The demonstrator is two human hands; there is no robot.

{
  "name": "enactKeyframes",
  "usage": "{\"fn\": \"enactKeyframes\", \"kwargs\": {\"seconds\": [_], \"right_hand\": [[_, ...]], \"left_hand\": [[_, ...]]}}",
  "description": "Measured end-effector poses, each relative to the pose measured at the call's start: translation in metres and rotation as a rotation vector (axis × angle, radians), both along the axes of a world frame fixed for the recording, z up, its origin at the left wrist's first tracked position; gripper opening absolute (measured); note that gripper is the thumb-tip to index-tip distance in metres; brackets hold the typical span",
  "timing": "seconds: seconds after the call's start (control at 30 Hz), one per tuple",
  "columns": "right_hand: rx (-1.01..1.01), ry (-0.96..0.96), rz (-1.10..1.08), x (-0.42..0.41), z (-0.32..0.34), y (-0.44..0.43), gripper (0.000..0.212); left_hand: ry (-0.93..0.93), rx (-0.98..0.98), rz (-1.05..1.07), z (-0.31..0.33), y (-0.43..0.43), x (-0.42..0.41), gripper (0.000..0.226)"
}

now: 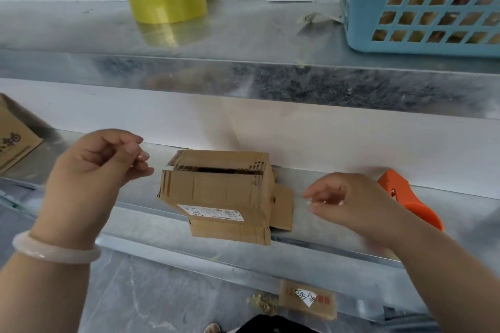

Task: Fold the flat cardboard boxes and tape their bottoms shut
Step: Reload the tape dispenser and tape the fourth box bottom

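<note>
Fingers [130, 149] of left hand [94, 170] and right hand [351, 203] pinched what seemed clear tape [143, 156] either side of the mid-frame box [216, 189], folded, seam apparently untaped.

Matt creased cardboard box [216, 192], glossy yellow tape roll [166, 1], reflective metal shelf [243, 35]

Lighting: bright, even, diffuse. Soft shadows on far wall [351, 143] behind cardboard box [216, 186]. Tape roll [166, 1] mirrored in glossy upper shelf [81, 24]. Right hand [351, 203] motion-blurred. Wide-angle bowing at edges.
</note>
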State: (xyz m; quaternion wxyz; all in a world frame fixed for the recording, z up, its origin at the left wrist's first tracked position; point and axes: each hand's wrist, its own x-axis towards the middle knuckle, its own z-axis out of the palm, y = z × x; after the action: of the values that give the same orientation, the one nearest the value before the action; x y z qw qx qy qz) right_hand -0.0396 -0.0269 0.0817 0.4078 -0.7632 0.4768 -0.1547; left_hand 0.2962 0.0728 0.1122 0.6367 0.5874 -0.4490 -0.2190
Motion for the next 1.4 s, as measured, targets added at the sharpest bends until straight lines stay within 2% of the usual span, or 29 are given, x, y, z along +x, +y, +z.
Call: {"fn": "enactKeyframes", "kwargs": {"seconds": [0.07,0.13,0.17,0.2,0.23,0.37,0.57,0.63,0.73,0.87,0.93,1.0,1.03,1.07,1.13,1.2,1.27,1.4], "right_hand": [[-0.332,0.119,-0.002,-0.002,-0.001,-0.001,0.025],[-0.635,0.150,-0.016,-0.005,-0.007,-0.002,0.021],[-0.738,0.135,-0.029,-0.006,-0.009,-0.002,0.020],[-0.760,0.104,-0.059,-0.007,-0.012,-0.002,0.020],[-0.691,0.060,-0.112,-0.007,-0.010,-0.002,0.019],[-0.115,-0.156,-0.303,-0.005,-0.004,-0.009,0.007],[0.248,-0.499,-0.410,-0.004,-0.001,-0.021,0.010],[0.289,-0.643,-0.431,0.003,-0.003,-0.020,0.014],[0.275,-0.830,-0.356,0.013,-0.009,-0.015,0.031],[0.215,-0.931,-0.377,0.019,-0.025,-0.012,0.036],[0.225,-0.961,-0.433,0.020,-0.030,-0.013,0.028],[0.216,-0.971,-0.486,0.022,-0.033,-0.014,0.029],[0.215,-0.980,-0.501,0.023,-0.035,-0.015,0.031],[0.221,-0.999,-0.513,0.026,-0.034,-0.014,0.026],[0.234,-1.049,-0.540,0.032,-0.033,-0.014,0.009],[0.239,-1.075,-0.560,0.038,-0.031,-0.015,0.013],[0.272,-1.087,-0.546,0.044,-0.027,-0.016,0.008],[0.380,-1.160,-0.467,0.059,-0.024,-0.018,0.019]], "left_hand": [[0.114,0.034,0.039,-0.001,0.000,0.002,0.031],[0.225,0.064,0.040,0.001,0.001,0.005,0.030],[0.257,0.080,0.040,0.000,0.001,0.006,0.033],[0.279,0.096,0.040,0.000,0.001,0.007,0.035],[0.293,0.108,0.043,-0.002,0.001,0.008,0.034],[0.318,0.126,0.089,-0.007,0.002,0.013,0.019],[0.163,0.143,0.168,-0.014,-0.001,0.018,0.018],[0.192,0.127,0.199,-0.022,-0.005,0.018,0.017],[0.385,0.116,0.177,-0.038,-0.011,0.020,0.017],[0.553,0.150,0.083,-0.067,-0.021,0.026,0.020],[0.575,0.173,0.022,-0.079,-0.027,0.028,0.017],[0.593,0.176,-0.042,-0.084,-0.034,0.030,0.005],[0.600,0.177,-0.068,-0.086,-0.039,0.032,0.014],[0.605,0.186,-0.096,-0.086,-0.043,0.034,0.016],[0.589,0.206,-0.130,-0.087,-0.053,0.039,0.005],[0.546,0.238,-0.138,-0.087,-0.060,0.042,0.016],[0.540,0.256,-0.131,-0.087,-0.066,0.044,0.018],[0.591,0.268,-0.141,-0.090,-0.071,0.052,0.019]]}}
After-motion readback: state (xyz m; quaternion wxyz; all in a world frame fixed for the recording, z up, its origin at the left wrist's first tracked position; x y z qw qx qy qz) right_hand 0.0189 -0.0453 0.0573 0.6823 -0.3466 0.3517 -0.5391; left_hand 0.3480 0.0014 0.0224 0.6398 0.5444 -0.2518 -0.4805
